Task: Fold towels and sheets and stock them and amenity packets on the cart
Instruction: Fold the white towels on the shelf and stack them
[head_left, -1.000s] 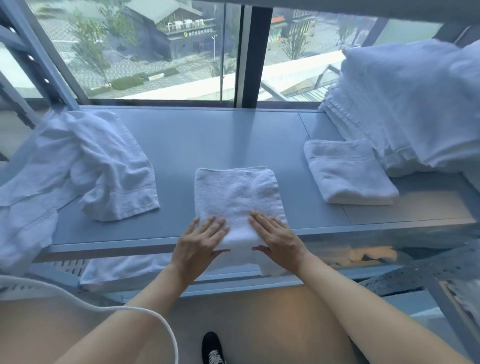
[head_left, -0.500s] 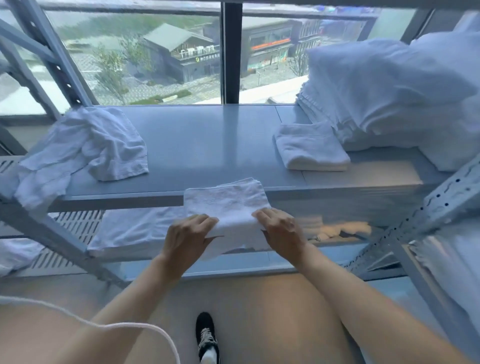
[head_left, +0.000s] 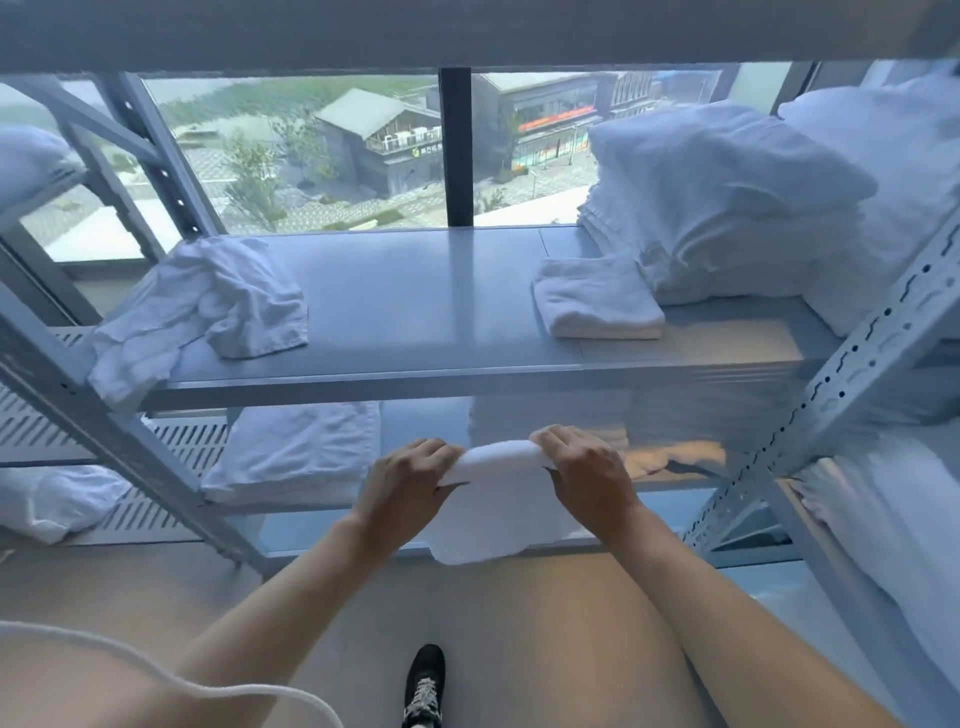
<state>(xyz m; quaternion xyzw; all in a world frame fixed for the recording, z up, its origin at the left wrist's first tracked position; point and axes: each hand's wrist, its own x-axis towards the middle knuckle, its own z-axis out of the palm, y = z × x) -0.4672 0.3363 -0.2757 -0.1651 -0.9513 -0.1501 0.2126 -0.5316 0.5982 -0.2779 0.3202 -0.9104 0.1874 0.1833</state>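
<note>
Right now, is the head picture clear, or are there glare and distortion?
Head view: daylight from the window backlights the scene; the shelf shows a pale reflection; wide-angle bending curves the rack posts; both hands and the held towel look slightly soft.

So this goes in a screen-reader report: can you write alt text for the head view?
Both hands, left hand and right hand, grip a folded white towel in front of a grey metal shelf. On the shelf lie a crumpled towel, a small folded towel and a tall linen stack.
</note>
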